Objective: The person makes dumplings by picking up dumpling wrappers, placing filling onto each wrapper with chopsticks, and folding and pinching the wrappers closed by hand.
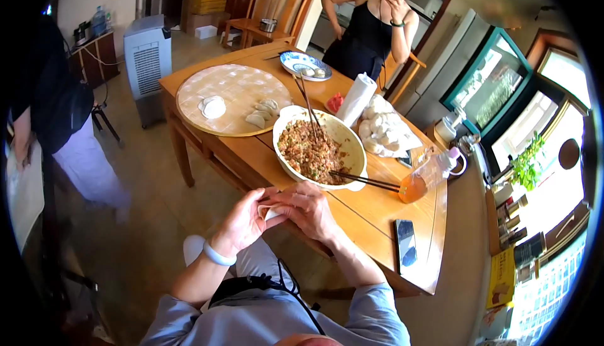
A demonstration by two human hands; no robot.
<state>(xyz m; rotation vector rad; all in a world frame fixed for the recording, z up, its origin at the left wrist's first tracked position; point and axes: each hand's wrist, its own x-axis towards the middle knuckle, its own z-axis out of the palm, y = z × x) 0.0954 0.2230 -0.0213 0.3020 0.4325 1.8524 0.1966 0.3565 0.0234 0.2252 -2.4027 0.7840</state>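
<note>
My left hand and my right hand meet in front of the table edge. Between them is a dumpling, pale and folded, partly hidden by my fingers. Both hands are closed on it. Just beyond them stands a large cream bowl of minced filling, with one pair of chopsticks upright in it and another pair resting over its rim. On a floured round board lie a stack of wrappers and several folded dumplings.
A bottle of orange drink, a phone, a paper roll and a bag of white items occupy the table's right side. A blue-patterned plate sits behind. One person stands across; another is at left.
</note>
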